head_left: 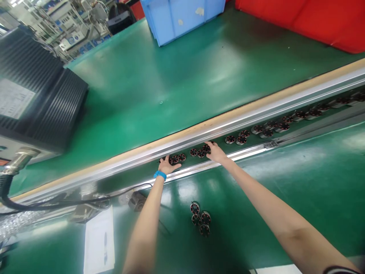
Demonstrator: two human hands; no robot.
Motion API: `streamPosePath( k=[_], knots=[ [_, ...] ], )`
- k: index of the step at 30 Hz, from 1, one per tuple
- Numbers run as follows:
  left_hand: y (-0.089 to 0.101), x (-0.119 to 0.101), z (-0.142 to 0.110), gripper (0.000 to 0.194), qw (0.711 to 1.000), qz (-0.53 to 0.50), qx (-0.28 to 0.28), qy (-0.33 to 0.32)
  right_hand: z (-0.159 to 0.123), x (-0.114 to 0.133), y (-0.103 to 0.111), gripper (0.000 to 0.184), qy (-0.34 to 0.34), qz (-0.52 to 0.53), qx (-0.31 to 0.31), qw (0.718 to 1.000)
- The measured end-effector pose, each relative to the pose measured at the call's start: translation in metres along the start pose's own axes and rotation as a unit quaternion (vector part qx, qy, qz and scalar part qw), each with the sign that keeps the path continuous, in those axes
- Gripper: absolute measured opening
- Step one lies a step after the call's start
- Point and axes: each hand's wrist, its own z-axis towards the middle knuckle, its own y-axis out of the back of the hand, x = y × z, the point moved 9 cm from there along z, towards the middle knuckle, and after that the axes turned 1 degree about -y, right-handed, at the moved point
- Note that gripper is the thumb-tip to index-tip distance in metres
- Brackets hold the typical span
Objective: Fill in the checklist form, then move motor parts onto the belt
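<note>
A sunken conveyor channel [159, 176] runs diagonally across the green bench, carrying a long row of small round motor stators [241, 139] with copper windings. My left hand [166, 165], with a blue wristband, reaches into the channel and rests its fingers on stators [178, 158] there. My right hand [216, 151] reaches in farther right and touches other stators [199, 152]. Whether either hand grips a part is hidden by the fingers. Several more stators [200, 219] lie clustered on the near bench surface between my forearms.
A black ribbed power unit [34, 99] with a thick cable [17, 205] stands at the left. A white paper sheet [99, 239] lies near the front left. A blue bin [182, 17] and a red bin [308, 19] sit at the far side.
</note>
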Motion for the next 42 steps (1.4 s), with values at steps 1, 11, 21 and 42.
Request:
streamPosePath(
  k=[1,11,21,42],
  knots=[
    [-0.001,0.0,-0.002,0.111,1.0,-0.004,-0.004,-0.002,-0.001,0.003,-0.002,0.058,0.003,0.006,0.001,1.0],
    [0.0,-0.048,0.006,0.093,0.999,-0.002,-0.009,-0.037,-0.003,0.024,-0.018,0.047,-0.059,-0.004,-0.004,0.998],
    [0.0,-0.04,-0.001,0.085,0.989,0.037,0.036,-0.142,-0.004,0.049,-0.036,0.051,-0.125,-0.041,-0.023,0.991],
    [0.003,-0.008,0.006,0.075,0.974,0.171,0.057,-0.138,-0.006,0.086,-0.056,0.042,-0.084,-0.098,0.021,0.991]
  ],
)
